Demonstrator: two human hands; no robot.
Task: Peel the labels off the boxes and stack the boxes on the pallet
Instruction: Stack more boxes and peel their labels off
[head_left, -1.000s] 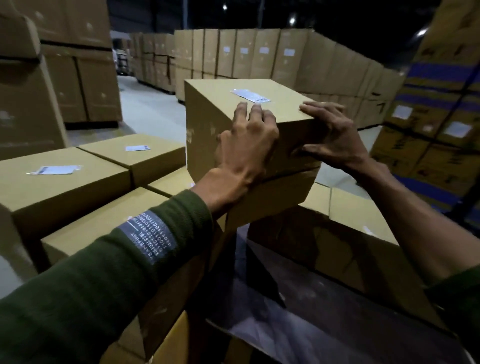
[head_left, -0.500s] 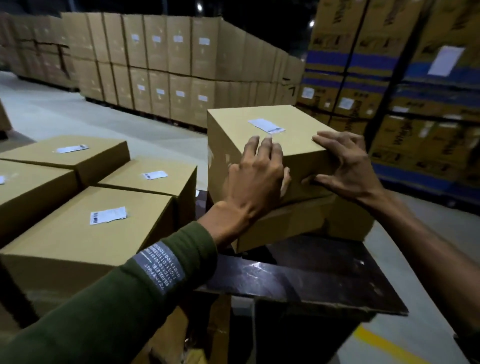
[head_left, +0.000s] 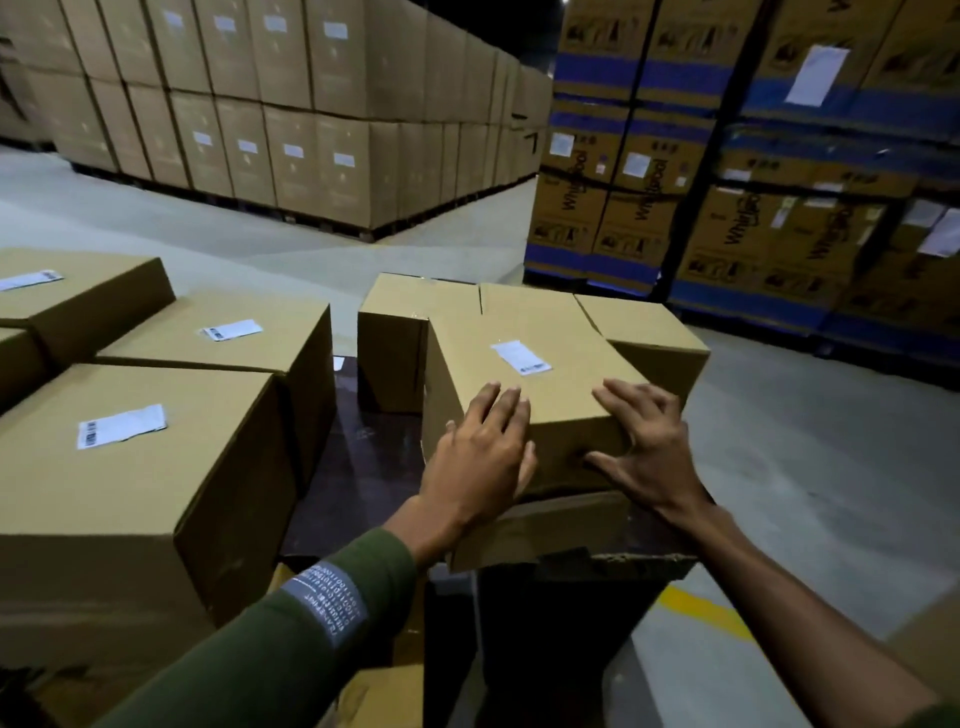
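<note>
Both hands are on one box (head_left: 524, 364) at centre, which sits tilted on a dark board (head_left: 363, 467), its near bottom flap (head_left: 540, 527) hanging loose over the board's edge. The left hand (head_left: 480, 460) lies flat against the near-left corner, fingers (head_left: 498, 402) straight and reaching over the top edge, not curled round anything. The right hand (head_left: 649, 452) is spread wide on the near-right corner, fingers on top and thumb pressed to the front face, open too. One white label (head_left: 520, 357) is stuck on that box's lid, beyond the fingertips and untouched by them. Behind it, two more boxes touch it: one at back left (head_left: 400, 332), one at back right (head_left: 649, 332), neither showing a label from here. To the left, three boxes show labels on top: the nearest (head_left: 130, 467) with its label (head_left: 122, 426), the middle one (head_left: 249, 338) with a label (head_left: 231, 330), the far one (head_left: 93, 291) with a label (head_left: 31, 279). A fourth box is only a sliver at the left edge. The left arm wears a green sleeve (head_left: 291, 639) with a printed patch; the right forearm is bare. Across the grey floor (head_left: 260, 228), a long wall of brown cartons (head_left: 291, 104) stands at the back, and blue-banded cartons (head_left: 727, 156) are stacked at right. One yellow floor line (head_left: 706, 613) shows below the board.
</note>
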